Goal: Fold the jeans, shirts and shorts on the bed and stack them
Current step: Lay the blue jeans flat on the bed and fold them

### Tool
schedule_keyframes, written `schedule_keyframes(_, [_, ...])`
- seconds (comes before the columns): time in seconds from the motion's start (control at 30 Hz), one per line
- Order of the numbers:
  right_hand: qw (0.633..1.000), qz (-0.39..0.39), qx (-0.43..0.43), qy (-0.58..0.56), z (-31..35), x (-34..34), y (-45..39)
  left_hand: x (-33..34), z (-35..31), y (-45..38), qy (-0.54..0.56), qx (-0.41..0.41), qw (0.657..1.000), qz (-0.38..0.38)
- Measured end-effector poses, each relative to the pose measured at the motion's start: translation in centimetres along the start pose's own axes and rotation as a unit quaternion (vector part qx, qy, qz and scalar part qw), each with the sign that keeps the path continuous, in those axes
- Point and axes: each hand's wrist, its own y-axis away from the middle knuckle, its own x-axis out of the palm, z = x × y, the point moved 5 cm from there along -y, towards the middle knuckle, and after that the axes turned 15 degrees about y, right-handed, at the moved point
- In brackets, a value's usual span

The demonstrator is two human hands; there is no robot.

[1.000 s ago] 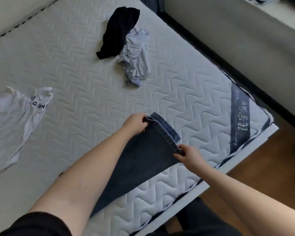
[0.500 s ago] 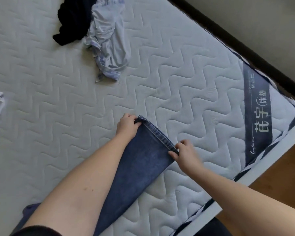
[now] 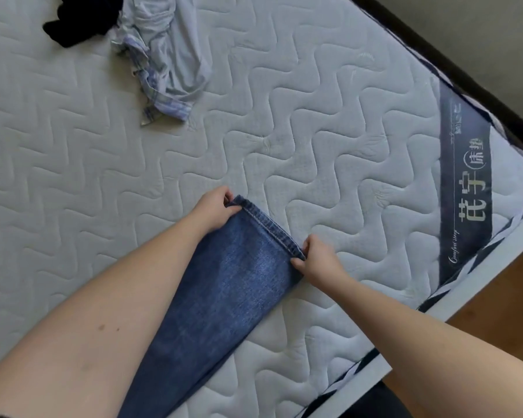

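Early yet: left hand (image 3: 213, 208) and right hand (image 3: 316, 260) pinching jeans (image 3: 224, 291) hem corners, apparently laid flat, black garment (image 3: 79, 22) and pale shirt (image 3: 169, 58) unfolded.

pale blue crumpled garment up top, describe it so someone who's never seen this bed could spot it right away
On the quilted white mattress, look to the far end, away from the jeans held by the hands. The pale blue garment lies crumpled there, touching a black garment on its left. Its light colour and checked trim set it apart.
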Motion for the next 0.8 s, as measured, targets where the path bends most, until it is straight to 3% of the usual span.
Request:
schedule_keyframes(0.13, [0.999,0.021,0.006,-0.05,-1.1,-1.0,0.2,0.3,-1.1,0.9,0.038,0.039,0.998,-0.019])
schedule_keyframes(0.27, [1.0,-0.006,-0.008,0.02,-2.7,-2.4,0.9,1.7,-3.6,1.4,0.048,0.09,0.994,-0.03])
schedule_keyframes(0.47, [0.996,-0.065,0.044,0.043,-4.3,-4.0,1.1,3.1,-4.8,1.3,0.07,0.106,0.99,-0.057])
schedule_keyframes(0.67, [0.978,-0.202,-0.013,0.056,-1.9,-3.7,4.4,-0.7,1.4,5.4,0.047,0.068,0.991,-0.103])
schedule_keyframes(0.8, [0.975,-0.155,-0.114,0.114,1.8,0.0,6.5,-2.9,9.4,11.2,0.037,0.011,0.991,-0.131])
